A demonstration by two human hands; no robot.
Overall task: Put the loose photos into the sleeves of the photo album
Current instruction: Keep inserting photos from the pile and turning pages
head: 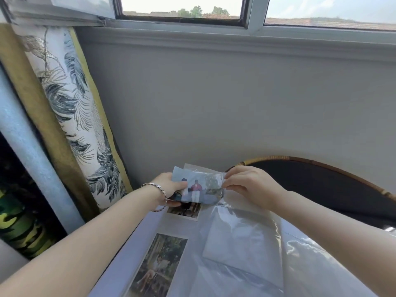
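The left hand (169,185) grips a glossy colour photo of standing people (197,189) by its nine o'clock edge, above the twelve o'clock end of the open white photo album (137,239). At the photo's three o'clock, the right hand (248,185) pinches the lip of a clear plastic sleeve (242,239), which overlaps that end of the photo.

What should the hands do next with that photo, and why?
Probably slide the photo further into the clear sleeve: the left hand grips its left end, the right hand pinches the sleeve's edge, and the photo looks only partly inside.
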